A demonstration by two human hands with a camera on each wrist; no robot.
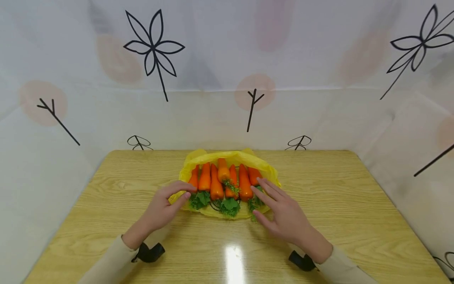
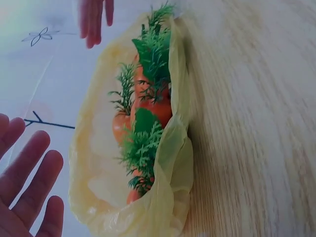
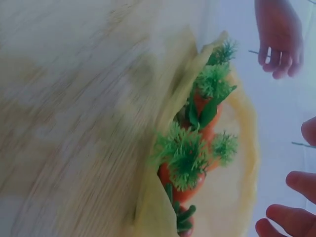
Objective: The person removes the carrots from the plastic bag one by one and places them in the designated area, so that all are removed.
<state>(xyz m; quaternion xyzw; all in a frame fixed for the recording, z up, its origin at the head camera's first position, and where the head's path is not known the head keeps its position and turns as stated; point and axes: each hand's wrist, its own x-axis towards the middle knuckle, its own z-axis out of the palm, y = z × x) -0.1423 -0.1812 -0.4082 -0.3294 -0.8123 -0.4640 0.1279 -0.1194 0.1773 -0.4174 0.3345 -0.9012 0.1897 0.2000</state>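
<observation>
carrots (image 1: 216,187) in the yellow bag (image 1: 264,163) on the table (image 1: 337,197) could spill over its near edge if left hand (image 1: 164,205) and right hand (image 1: 285,215), both loosely spread and apparently empty, tug unevenly.

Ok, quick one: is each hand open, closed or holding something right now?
Left hand: open, holding nothing, near the thin yellow plastic bag.
Right hand: open, fingers spread, holding nothing.

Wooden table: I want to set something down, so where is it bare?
Bare wooden table stretches from the yellow bag to the left and right edges; another patch lies before the bag, between the sleeves. It's crowded at the bag: carrots across it, left hand and right hand at its sides.
</observation>
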